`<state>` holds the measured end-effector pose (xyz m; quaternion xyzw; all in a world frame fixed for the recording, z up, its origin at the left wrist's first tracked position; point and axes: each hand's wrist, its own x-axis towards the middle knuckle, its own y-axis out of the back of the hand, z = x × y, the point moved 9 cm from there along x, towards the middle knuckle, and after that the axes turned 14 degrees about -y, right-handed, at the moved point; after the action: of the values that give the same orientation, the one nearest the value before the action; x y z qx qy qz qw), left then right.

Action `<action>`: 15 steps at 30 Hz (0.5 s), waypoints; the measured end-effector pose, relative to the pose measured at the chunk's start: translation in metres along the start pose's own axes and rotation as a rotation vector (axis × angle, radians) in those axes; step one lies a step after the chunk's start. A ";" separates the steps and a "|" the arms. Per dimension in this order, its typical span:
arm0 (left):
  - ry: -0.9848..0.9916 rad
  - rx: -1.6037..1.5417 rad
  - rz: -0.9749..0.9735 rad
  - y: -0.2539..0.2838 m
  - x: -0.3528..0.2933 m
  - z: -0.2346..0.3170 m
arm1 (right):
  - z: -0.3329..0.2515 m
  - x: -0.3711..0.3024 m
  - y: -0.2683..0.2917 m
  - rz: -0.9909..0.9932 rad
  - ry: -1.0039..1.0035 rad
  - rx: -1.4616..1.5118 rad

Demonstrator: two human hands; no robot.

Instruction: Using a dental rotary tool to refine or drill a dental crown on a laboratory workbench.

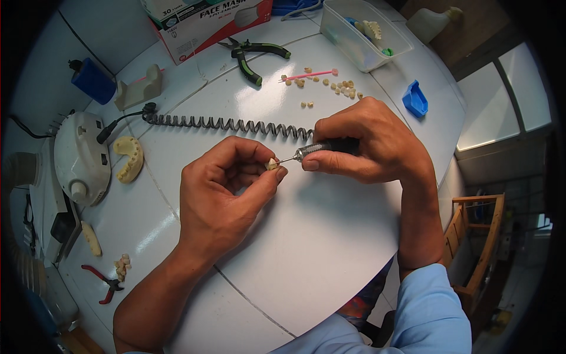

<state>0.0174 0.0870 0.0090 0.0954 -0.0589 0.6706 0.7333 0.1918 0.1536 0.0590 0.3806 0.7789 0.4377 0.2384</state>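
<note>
Between its thumb and fingertips my left hand [227,183] pinches a small cream-coloured dental crown [272,164]. My right hand [371,144] is closed around a dark rotary handpiece [327,148], its metal tip pointing left. That thin bur [287,160] reaches the crown's right side and seems to touch it. From the handpiece a coiled black cord [236,125] runs left across the table, toward a white control unit [82,158]. Both hands are held above the white tabletop, near its middle.
Beyond my hands lie several loose crowns [345,89], a pink stick [309,75] and green-black pliers [250,56]. A clear bin [365,35] and a mask box [206,26] stand at the back. Left are a dental cast [130,159] and red-handled cutters [107,285]; right, a blue tray [415,100].
</note>
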 end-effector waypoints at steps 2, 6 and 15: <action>0.003 -0.006 0.001 0.000 0.000 0.000 | 0.000 0.000 0.000 0.005 0.004 0.001; -0.001 -0.005 0.000 0.000 0.000 0.000 | 0.001 0.000 0.000 -0.003 -0.010 -0.006; -0.001 -0.005 -0.003 0.000 0.000 0.000 | 0.001 0.000 0.000 -0.005 -0.016 -0.004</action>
<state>0.0177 0.0868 0.0093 0.0940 -0.0610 0.6695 0.7343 0.1921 0.1540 0.0588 0.3815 0.7771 0.4356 0.2465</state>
